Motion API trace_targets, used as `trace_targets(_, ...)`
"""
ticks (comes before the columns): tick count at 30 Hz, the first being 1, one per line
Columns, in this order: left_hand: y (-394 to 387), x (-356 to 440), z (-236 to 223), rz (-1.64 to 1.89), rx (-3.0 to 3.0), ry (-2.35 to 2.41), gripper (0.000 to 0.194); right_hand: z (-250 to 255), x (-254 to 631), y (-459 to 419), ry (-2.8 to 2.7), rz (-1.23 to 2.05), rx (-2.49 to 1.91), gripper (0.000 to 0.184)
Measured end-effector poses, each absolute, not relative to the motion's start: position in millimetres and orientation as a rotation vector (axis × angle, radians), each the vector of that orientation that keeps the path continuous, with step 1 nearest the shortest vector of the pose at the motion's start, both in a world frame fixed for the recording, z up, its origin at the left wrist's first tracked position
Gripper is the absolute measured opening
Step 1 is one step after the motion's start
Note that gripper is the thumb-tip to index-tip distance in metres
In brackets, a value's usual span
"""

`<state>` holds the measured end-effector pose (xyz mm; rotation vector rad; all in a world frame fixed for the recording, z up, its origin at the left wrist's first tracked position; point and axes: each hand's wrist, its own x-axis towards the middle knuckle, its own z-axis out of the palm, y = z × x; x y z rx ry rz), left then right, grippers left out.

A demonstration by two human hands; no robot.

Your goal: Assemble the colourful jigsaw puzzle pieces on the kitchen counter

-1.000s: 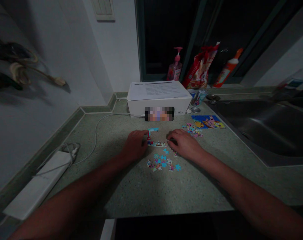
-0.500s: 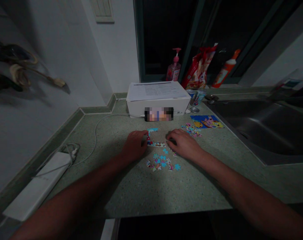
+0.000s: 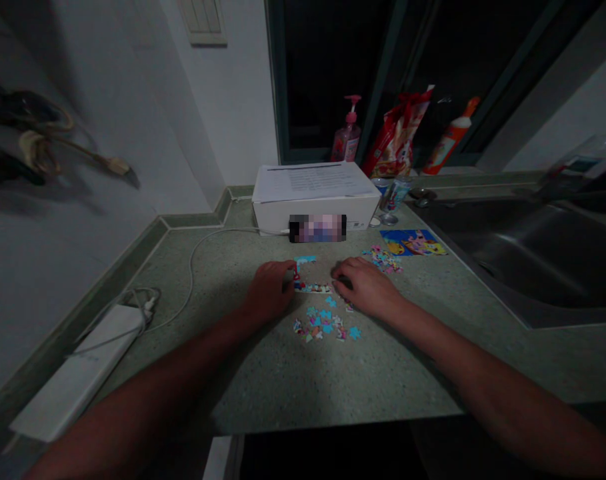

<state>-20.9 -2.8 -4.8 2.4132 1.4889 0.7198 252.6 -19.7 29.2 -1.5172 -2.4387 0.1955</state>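
Observation:
A partly joined jigsaw puzzle lies on the counter, with a blue top strip (image 3: 306, 259), a left side and a bottom row (image 3: 315, 289). At its left side is my left hand (image 3: 271, 288), fingers curled and fingertips on the edge pieces. My right hand (image 3: 363, 283) is bent closed by the right end of the bottom row; what its fingertips hold, if anything, is hidden. Loose puzzle pieces (image 3: 326, 324) are scattered just below the row. Beyond my right hand lies another pile of pieces (image 3: 383, 259).
A blue picture card (image 3: 413, 243) lies near the sink (image 3: 547, 253). Behind the puzzle, a phone (image 3: 317, 229) leans on a white box (image 3: 270, 215), its cable running left to a power strip (image 3: 77, 373). Cans (image 3: 397, 195) stand beside the box; bottles and a red bag (image 3: 400, 133) are behind.
Both hands stay almost in place, with only a tiny shift of the right fingers. The blurred picture on the phone differs.

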Motion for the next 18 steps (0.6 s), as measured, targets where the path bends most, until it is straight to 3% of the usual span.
trace_targets(18,-3.2,-20.6,-3.8,0.715,2.413,1.497,0.044,28.8,254.2,-21.3,-2.44,0.204,-1.5,0.012)
